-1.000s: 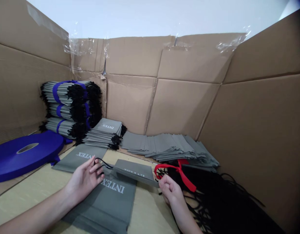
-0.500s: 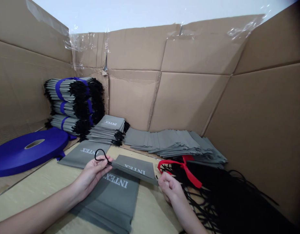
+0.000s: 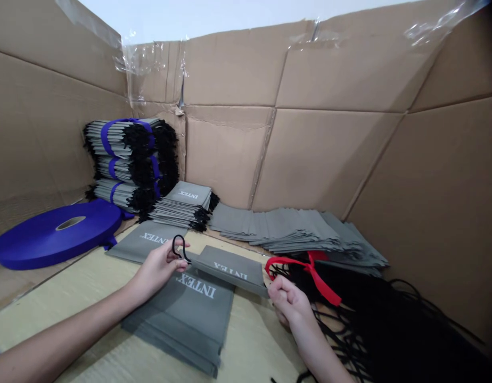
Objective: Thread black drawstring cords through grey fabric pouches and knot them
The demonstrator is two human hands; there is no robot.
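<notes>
Both my hands hold up a grey non-woven bag (image 3: 230, 268) printed INTEX, stretched across its top edge. My left hand (image 3: 158, 268) pinches a black cord loop (image 3: 180, 249) at the bag's left corner. My right hand (image 3: 288, 300) grips the bag's right corner, close to a red ribbon (image 3: 310, 271) lying on a heap of black cords (image 3: 369, 314). Under the held bag lies a stack of flat grey INTEX bags (image 3: 182, 319). Another grey bag (image 3: 150, 242) lies beyond my left hand.
Blue-strapped bundles of bags (image 3: 126, 165) stand in the far left corner, beside a blue strap roll (image 3: 56, 234). A small bag stack (image 3: 182, 210) and a long grey row (image 3: 294, 231) lie along cardboard walls (image 3: 226, 143). All rest on a pale wooden table (image 3: 262, 340).
The whole scene has shifted up and to the right in view. The black cord loop now stands more upright in my left hand. Both hands keep hold of the bag.
</notes>
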